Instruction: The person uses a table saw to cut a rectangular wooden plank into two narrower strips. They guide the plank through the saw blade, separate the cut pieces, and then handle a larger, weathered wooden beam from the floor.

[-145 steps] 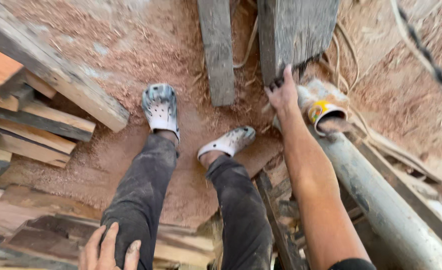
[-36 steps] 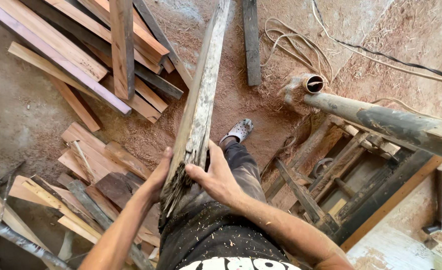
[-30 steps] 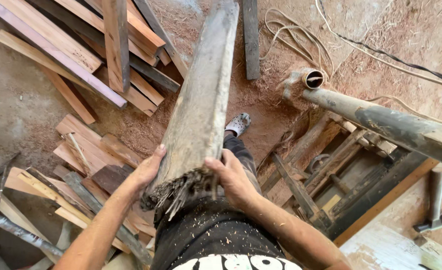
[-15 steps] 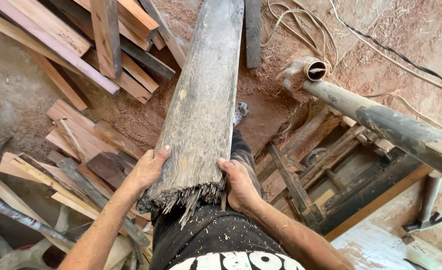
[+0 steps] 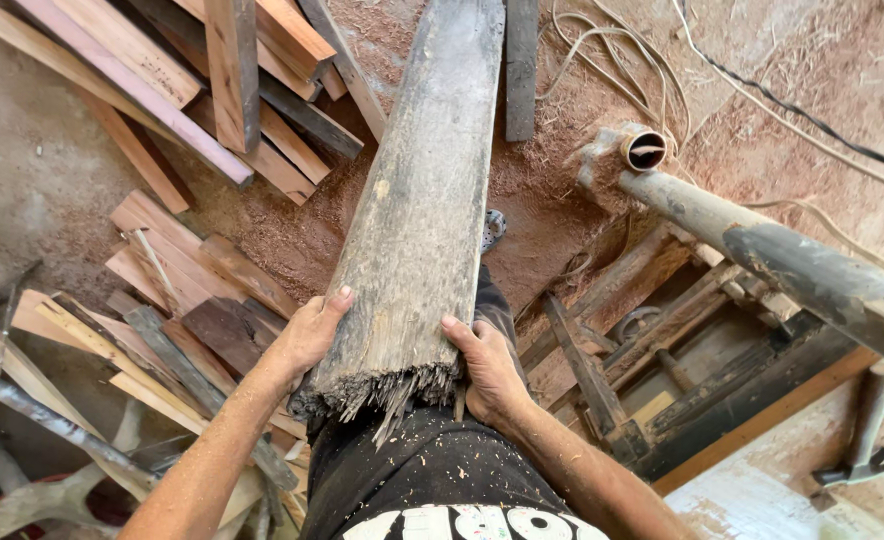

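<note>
A person looks down at both bare hands gripping the near end of a long, weathered grey plank [image 5: 417,210], held against the waist and sloping away toward the floor. The left hand [image 5: 307,335] cups the plank's left edge, fingers wrapped under and thumb lying on top. The right hand [image 5: 487,375] clamps the right edge the same way, thumb across the face.

The near end is broken, ending in a ragged fringe of long splinters just beside both palms. To handle it well, I judge the hands should stay behind those splinters, on the sound edges, with the weight shared evenly so the board does not twist.

The plank is wide and thick, its face rough, cracked along the grain and dusted with pale specks. It narrows in view toward its far end near the top of the frame.

Beyond it, the floor [image 5: 562,200] is covered in reddish sawdust. A heap of offcuts [image 5: 202,100] lies to the left. A grey pipe [image 5: 762,250] runs across the right, above a dark wooden frame [image 5: 682,370].
</note>
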`<state>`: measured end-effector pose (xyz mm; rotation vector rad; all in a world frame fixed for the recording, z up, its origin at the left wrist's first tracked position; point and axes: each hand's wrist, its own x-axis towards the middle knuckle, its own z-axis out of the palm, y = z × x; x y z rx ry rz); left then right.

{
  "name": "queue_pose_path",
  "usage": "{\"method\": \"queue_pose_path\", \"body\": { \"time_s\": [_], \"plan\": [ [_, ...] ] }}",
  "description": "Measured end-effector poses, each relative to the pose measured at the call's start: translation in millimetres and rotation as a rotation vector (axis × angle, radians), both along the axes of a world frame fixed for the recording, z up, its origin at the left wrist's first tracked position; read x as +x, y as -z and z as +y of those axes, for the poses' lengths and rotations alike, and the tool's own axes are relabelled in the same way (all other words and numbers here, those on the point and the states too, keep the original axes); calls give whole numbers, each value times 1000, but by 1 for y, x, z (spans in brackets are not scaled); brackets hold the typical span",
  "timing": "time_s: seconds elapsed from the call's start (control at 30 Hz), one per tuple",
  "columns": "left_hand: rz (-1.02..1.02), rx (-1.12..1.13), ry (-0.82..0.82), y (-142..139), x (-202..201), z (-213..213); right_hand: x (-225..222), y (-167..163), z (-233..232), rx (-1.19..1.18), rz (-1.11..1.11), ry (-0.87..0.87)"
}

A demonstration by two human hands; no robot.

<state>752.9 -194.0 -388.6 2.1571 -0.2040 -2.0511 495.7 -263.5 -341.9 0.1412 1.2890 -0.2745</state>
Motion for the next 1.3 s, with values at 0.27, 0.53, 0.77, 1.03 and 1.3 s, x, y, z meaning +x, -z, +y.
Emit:
{"method": "queue_pose_path", "body": {
  "time_s": [0.27, 0.53, 0.77, 1.03, 1.3],
  "plan": [
    [103, -122, -376, -27, 4, -3, -7, -8, -22, -41, 3, 39],
    [417, -245, -852, -76, -50, -10, -57, -12, -71, -58, 221, 45],
    [427, -183, -945, -98, -75, -30, -76, -5, -78, -63, 316, 24],
    [590, -377, -1029, -129, -64, -90, -88, -1, -88, -125, 168, 128],
    [641, -329, -561, -151, -68, -115, -121, -3, -85, -126, 265, 25]
  ]
}}
